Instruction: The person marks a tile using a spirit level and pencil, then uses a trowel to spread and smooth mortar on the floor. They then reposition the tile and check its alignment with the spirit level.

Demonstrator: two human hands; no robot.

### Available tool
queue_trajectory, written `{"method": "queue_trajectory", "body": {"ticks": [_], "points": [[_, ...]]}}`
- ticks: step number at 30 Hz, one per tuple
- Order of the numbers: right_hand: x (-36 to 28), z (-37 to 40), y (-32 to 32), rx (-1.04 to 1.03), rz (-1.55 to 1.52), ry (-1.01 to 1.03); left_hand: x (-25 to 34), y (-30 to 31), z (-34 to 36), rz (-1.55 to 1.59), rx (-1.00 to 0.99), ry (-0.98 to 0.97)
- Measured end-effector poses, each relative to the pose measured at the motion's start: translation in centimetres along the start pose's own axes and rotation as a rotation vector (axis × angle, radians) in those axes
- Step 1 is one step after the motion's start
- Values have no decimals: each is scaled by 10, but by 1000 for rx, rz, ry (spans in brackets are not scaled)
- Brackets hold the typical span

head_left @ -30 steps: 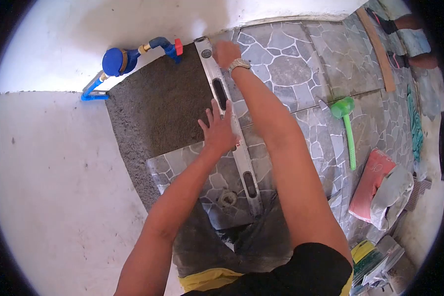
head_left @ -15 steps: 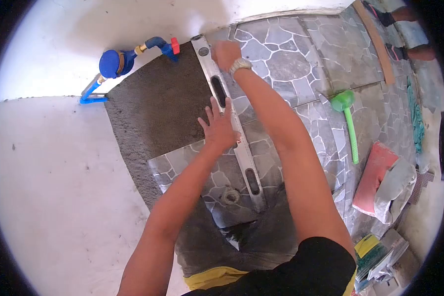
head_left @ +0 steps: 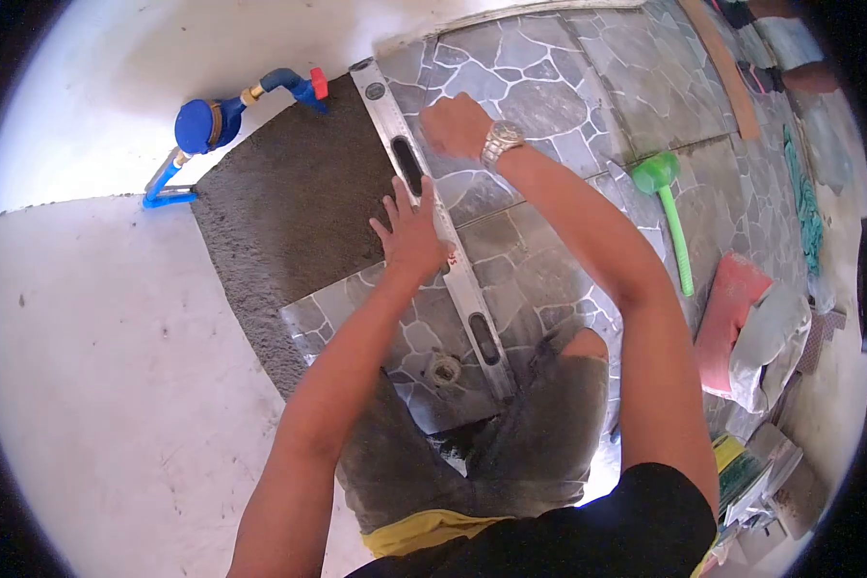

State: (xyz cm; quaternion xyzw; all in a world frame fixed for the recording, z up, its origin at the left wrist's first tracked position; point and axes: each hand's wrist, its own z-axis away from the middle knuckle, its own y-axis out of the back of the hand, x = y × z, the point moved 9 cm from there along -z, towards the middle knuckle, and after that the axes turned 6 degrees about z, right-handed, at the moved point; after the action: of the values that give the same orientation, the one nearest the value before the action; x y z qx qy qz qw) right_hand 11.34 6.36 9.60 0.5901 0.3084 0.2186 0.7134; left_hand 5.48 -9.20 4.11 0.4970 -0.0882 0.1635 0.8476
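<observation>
A long silver spirit level (head_left: 464,287) lies slantwise across the stone-pattern floor tiles and along the edge of a patch of grey mortar (head_left: 299,183). My left hand (head_left: 414,239) rests on the level's middle with its fingers spread, some of them reaching over the mortar. My right hand (head_left: 455,127), a watch (head_left: 502,143) on its wrist, is curled into a fist over the tiles just right of the level's far end. Nothing shows sticking out of that fist. Below the mortar, a tile with a round drain hole (head_left: 443,370) lies partly under the level.
A blue water meter (head_left: 198,127) with pipes and a red-handled valve (head_left: 319,83) stands by the wall. To the right are a green mallet (head_left: 657,173), a red and white sack (head_left: 732,313) and a wooden strip (head_left: 722,67). Another person's feet (head_left: 766,77) are at top right.
My right fist has moved right, off the level's far end to over the tiles beside it. My left hand stays on the level. The whole view has shifted slightly.
</observation>
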Motion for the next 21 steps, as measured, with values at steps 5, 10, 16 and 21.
{"method": "queue_trajectory", "body": {"ticks": [5, 10, 16, 21], "points": [[21, 14, 17, 168, -45, -124, 1, -2, -1, 30, -2, 13], [11, 11, -26, 283, -130, -203, -1, -3, -2, 33, -5, 11], [18, -41, -46, 296, -144, -322, -1, -3, -2, 50, -16, 4], [43, -94, -22, 362, -185, -335, -1, -3, -3, 34, -20, 13]]}}
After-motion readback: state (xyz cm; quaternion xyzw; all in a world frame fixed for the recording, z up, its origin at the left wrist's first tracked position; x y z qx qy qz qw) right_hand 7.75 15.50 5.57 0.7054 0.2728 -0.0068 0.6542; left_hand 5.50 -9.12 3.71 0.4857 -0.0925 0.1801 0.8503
